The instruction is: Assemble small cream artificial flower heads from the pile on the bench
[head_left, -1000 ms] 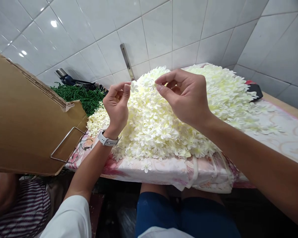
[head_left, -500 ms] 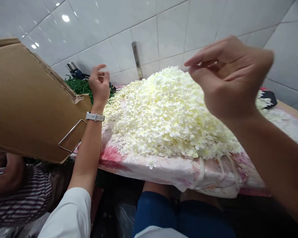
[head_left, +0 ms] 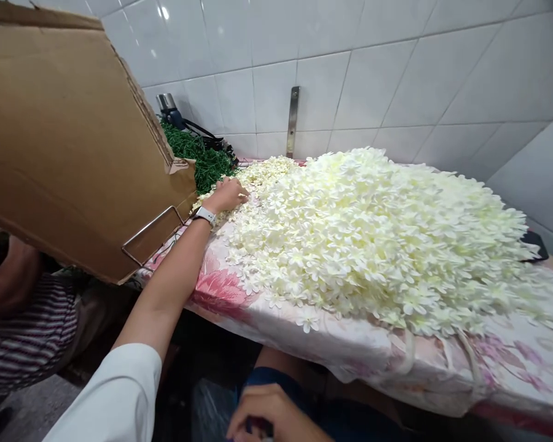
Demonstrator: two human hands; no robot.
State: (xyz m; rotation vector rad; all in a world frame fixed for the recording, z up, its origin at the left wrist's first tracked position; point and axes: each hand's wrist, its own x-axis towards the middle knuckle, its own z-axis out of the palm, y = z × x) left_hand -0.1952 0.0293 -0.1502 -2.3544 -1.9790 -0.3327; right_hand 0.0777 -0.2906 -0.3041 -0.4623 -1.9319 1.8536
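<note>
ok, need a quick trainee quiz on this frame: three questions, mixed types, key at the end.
1. Multiple choice. The left hand is down at:
A) the heap of large white artificial-looking flowers
B) the scatter of small cream-coloured blooms
C) the tall brown cardboard sheet
2. True or false: the right hand is buried in the heap of large white flowers.
3. Fill in: the pale watch band is worn on the ____ wrist.

Key: 1. B. 2. False; it is low in the view, by the dark blue shorts. 3. left.
</note>
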